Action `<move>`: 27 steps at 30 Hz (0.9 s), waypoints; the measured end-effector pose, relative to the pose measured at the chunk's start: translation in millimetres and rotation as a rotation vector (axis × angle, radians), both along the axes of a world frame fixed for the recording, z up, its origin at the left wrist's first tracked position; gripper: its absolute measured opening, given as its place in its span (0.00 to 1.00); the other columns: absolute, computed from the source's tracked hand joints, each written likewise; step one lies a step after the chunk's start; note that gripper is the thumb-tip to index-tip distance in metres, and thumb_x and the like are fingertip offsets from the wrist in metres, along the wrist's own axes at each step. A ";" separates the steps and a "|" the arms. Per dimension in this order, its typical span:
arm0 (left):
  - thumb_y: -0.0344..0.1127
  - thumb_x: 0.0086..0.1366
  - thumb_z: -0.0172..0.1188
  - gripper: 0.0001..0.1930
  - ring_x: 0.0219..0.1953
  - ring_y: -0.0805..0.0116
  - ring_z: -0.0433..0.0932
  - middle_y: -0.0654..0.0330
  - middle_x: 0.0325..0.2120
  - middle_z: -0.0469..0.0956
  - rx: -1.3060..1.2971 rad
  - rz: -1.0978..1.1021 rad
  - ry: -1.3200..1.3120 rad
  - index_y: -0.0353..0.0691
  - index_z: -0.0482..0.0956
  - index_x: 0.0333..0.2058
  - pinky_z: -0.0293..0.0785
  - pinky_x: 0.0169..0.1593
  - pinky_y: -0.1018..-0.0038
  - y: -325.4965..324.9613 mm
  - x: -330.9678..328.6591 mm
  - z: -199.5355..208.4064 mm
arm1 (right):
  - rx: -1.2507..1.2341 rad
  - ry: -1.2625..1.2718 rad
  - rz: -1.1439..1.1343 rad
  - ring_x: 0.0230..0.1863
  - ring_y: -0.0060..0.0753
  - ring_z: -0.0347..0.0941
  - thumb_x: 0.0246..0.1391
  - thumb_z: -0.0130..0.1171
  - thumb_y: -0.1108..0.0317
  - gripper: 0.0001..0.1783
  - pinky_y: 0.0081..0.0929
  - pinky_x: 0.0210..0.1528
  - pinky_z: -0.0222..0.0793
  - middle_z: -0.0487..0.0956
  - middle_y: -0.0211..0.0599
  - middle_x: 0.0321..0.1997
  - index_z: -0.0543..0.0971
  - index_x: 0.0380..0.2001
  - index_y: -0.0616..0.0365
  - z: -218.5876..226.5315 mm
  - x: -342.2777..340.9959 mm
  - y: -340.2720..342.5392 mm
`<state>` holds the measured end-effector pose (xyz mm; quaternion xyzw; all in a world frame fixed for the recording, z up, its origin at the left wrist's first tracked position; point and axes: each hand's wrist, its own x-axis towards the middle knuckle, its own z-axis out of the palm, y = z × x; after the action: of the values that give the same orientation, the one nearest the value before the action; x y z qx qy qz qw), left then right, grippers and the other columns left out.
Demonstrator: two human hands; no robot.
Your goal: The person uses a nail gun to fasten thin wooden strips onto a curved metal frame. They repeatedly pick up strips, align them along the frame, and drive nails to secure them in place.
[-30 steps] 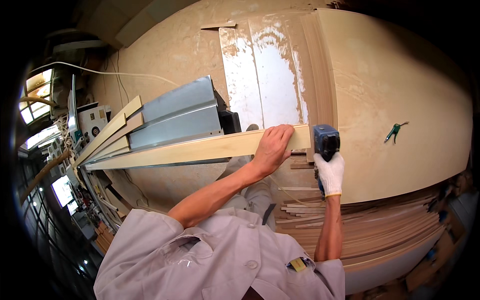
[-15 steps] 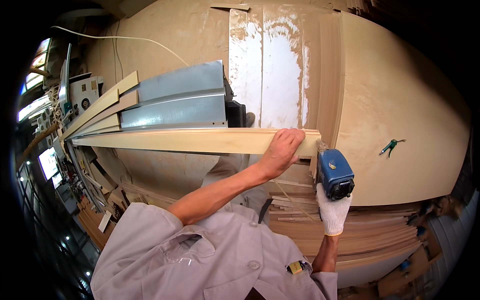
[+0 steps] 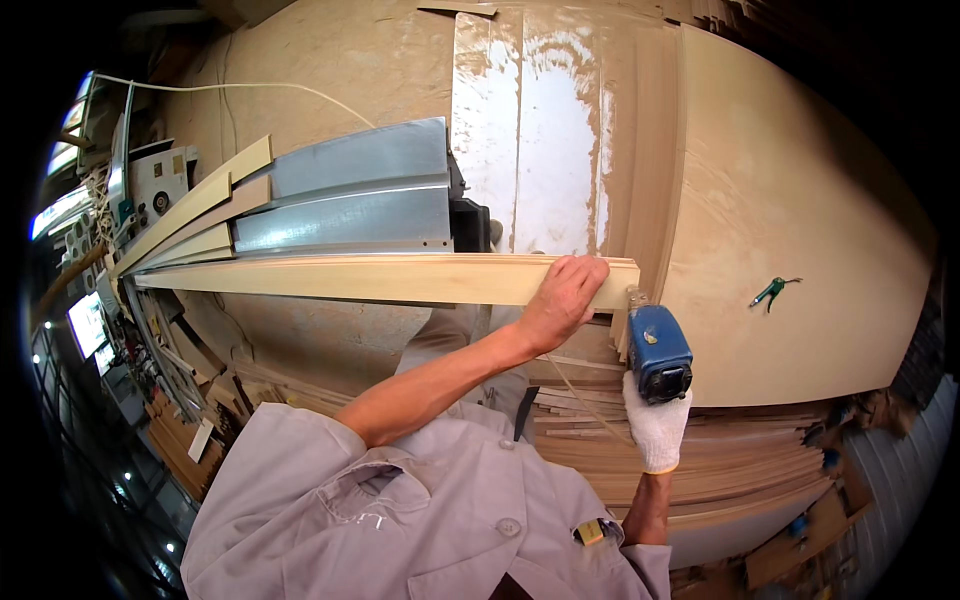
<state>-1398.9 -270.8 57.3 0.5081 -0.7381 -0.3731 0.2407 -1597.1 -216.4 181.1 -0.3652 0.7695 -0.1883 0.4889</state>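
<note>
My bare left hand (image 3: 568, 298) is closed over a long pale wooden board (image 3: 400, 281), close to the board's right end. Other thin strips seem to be stacked with it along the far edge. In my right hand (image 3: 659, 425), which wears a white knit glove, is a blue nail gun (image 3: 660, 350). Its nose meets or nearly meets the near corner of the board's right end; contact is hard to make out. The gun's body hides most of the right fingers.
Beyond the board lies a grey metal machine table (image 3: 350, 215), with loose wooden strips (image 3: 200, 210) at its left. On the right, a green air blow gun (image 3: 776, 291) rests on a large plywood sheet (image 3: 800, 200). Stacked boards (image 3: 720, 450) lie near my right forearm.
The nail gun and my right hand have shifted slightly left, closer beneath the board's end. My left hand keeps its hold in nearly the same place.
</note>
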 end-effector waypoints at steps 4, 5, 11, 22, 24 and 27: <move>0.22 0.48 0.71 0.41 0.61 0.47 0.71 0.48 0.57 0.72 -0.021 -0.022 0.014 0.35 0.64 0.62 0.62 0.67 0.55 1.2 1.9 -2.7 | -0.025 -0.057 -0.046 0.33 0.21 0.76 0.49 0.73 0.75 0.13 0.24 0.40 0.75 0.82 0.32 0.32 0.79 0.35 0.65 3.2 1.4 18.0; 0.22 0.48 0.71 0.41 0.61 0.47 0.71 0.48 0.57 0.72 -0.019 -0.023 0.012 0.35 0.64 0.62 0.62 0.67 0.55 2.5 1.4 -4.0 | -0.035 -0.048 -0.053 0.33 0.21 0.76 0.50 0.72 0.76 0.12 0.24 0.41 0.75 0.82 0.32 0.32 0.79 0.36 0.65 0.9 1.7 23.6; 0.23 0.48 0.72 0.40 0.62 0.46 0.70 0.47 0.58 0.71 -0.026 -0.025 0.037 0.35 0.65 0.62 0.63 0.67 0.55 0.1 0.6 -2.2 | 0.016 0.014 0.040 0.34 0.22 0.77 0.50 0.71 0.76 0.12 0.27 0.42 0.75 0.83 0.35 0.33 0.80 0.37 0.65 0.8 -1.7 25.3; 0.30 0.46 0.78 0.38 0.61 0.49 0.74 0.51 0.57 0.76 -0.056 0.065 -0.410 0.40 0.73 0.59 0.72 0.65 0.56 72.8 279.5 29.3 | 0.035 0.031 -0.034 0.37 0.22 0.79 0.54 0.70 0.73 0.12 0.27 0.42 0.75 0.85 0.36 0.36 0.81 0.39 0.68 -4.9 10.5 30.9; 0.29 0.46 0.78 0.39 0.60 0.47 0.75 0.50 0.56 0.76 0.025 0.066 -0.517 0.39 0.73 0.59 0.73 0.64 0.57 88.9 355.6 42.6 | 0.049 -0.001 -0.084 0.37 0.22 0.79 0.55 0.69 0.74 0.13 0.28 0.43 0.76 0.85 0.33 0.37 0.81 0.41 0.69 -16.2 4.7 38.3; 0.27 0.46 0.77 0.39 0.59 0.46 0.75 0.49 0.57 0.76 0.087 0.076 -0.588 0.39 0.72 0.59 0.74 0.63 0.58 110.9 439.6 45.5 | 0.048 -0.041 -0.122 0.34 0.23 0.79 0.57 0.67 0.76 0.16 0.26 0.39 0.77 0.83 0.31 0.33 0.79 0.48 0.67 -15.2 7.7 34.1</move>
<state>-959.3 -159.9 102.9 0.6315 -0.7398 -0.2319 0.0084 -1589.4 -182.2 165.9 -0.3021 0.7843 -0.2068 0.5009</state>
